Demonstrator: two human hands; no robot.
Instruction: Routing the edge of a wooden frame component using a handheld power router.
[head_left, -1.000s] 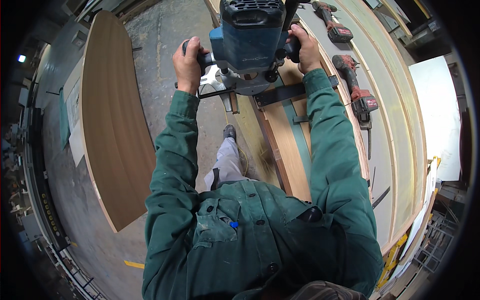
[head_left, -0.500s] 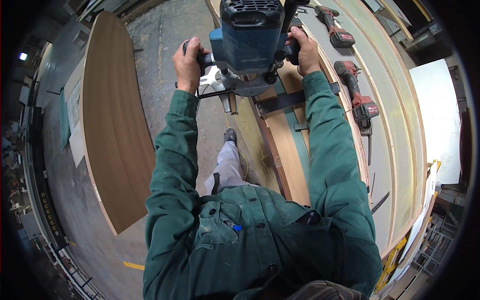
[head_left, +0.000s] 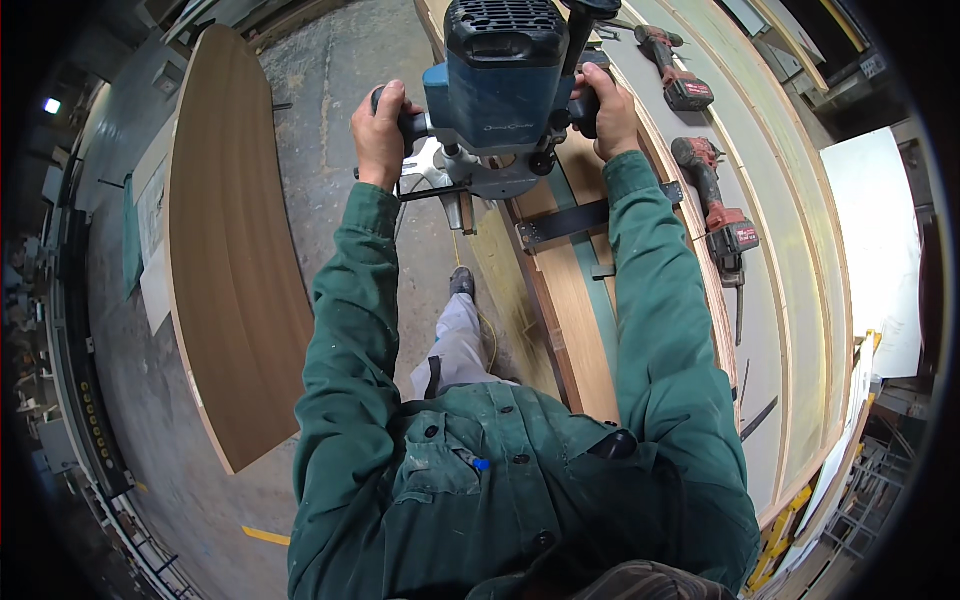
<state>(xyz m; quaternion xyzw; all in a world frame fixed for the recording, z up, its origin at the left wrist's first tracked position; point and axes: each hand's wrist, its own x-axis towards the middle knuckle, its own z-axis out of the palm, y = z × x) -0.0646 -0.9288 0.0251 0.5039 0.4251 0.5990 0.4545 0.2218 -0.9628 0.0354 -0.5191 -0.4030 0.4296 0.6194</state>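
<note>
Router (head_left: 505,85) out ahead of the body, at the left-hand edge of a long wooden workpiece (head_left: 575,310). Held from both sides: by the left hand (head_left: 380,135), curled closely round one black side handle (head_left: 412,128), and by the right hand (head_left: 607,115), wrapped just as firmly round the other. Probably partway through a guided pass along the wood, judging by the outstretched arms; impossible to tell whether cutting, with any bit hidden from view. To keep on, likely best to press evenly on both handles, hold the base (head_left: 505,185) flat and push slowly away from the body. Compared with a second ago, farther forward along the workpiece, with a wider gap between base and black cross-strip (head_left: 565,225); no change of grip on either side.
</note>
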